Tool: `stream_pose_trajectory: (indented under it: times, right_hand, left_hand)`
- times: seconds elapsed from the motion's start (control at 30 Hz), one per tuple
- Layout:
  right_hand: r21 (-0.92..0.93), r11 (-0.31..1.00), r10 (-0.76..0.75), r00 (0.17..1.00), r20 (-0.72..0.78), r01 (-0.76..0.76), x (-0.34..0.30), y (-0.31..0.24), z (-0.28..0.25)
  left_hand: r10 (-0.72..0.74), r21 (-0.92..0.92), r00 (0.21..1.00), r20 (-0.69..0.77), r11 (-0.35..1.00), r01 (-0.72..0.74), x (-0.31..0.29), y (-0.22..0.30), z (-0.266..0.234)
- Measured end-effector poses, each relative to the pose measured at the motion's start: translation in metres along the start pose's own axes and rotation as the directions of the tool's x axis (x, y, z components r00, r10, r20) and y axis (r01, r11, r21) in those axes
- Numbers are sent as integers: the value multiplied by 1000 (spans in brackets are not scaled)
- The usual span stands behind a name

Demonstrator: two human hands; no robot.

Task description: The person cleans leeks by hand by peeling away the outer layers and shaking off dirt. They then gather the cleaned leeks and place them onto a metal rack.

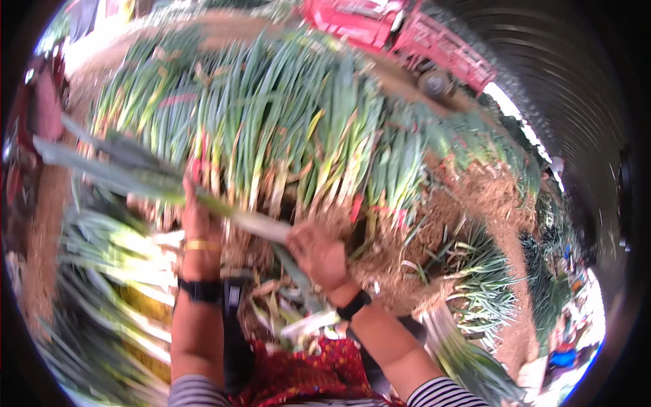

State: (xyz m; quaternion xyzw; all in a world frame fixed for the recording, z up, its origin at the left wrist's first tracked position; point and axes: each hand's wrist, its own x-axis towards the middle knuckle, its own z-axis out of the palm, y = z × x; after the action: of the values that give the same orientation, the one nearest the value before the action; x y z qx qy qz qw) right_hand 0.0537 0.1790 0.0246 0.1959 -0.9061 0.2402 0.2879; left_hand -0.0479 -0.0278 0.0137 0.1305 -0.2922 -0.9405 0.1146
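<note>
A long green onion (259, 226) lies slantwise across both hands, its green leaves trailing to the upper left and its white end to the right. My left hand (197, 216) is closed round it where the white turns green. Around the white root end, my right hand (317, 252) has its fingers curled. Motion blurs the leaves, and the fingertips are partly hidden. Below the hands, loose strips of leaf and stalk (319, 325) lie in front of the red patterned cloth (305, 370) over my lap.
A long row of upright green onions (264, 129) stands in soil ahead. More onions lie in a pile (108, 292) at the left, and others in a bundle (454, 346) at the lower right. Loose dirt (386, 271) is heaped at the right. A red truck (413, 41) stands behind the row.
</note>
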Motion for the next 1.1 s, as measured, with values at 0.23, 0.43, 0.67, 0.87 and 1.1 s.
stream_pose_trajectory:
  times: [0.23,0.43,0.67,0.87,1.1]
  right_hand:
    - [-137,991,26,976,215,4,-1,-14,1]
    - [-107,992,94,940,329,-62,-2,-10,5]
    - [-133,989,-41,986,162,62,-10,-4,2]
    - [605,608,441,852,282,-515,-12,-18,-25]
    - [550,643,462,842,278,-534,-53,-21,-46]
  left_hand:
    - [74,108,996,-44,992,-69,6,-5,-24]
    - [27,123,999,-46,992,-22,10,-11,-26]
    - [98,111,995,-31,989,-94,9,-12,-23]
    - [1,119,995,-103,993,12,25,1,-32]
    - [111,115,988,-112,989,-98,46,22,-42]
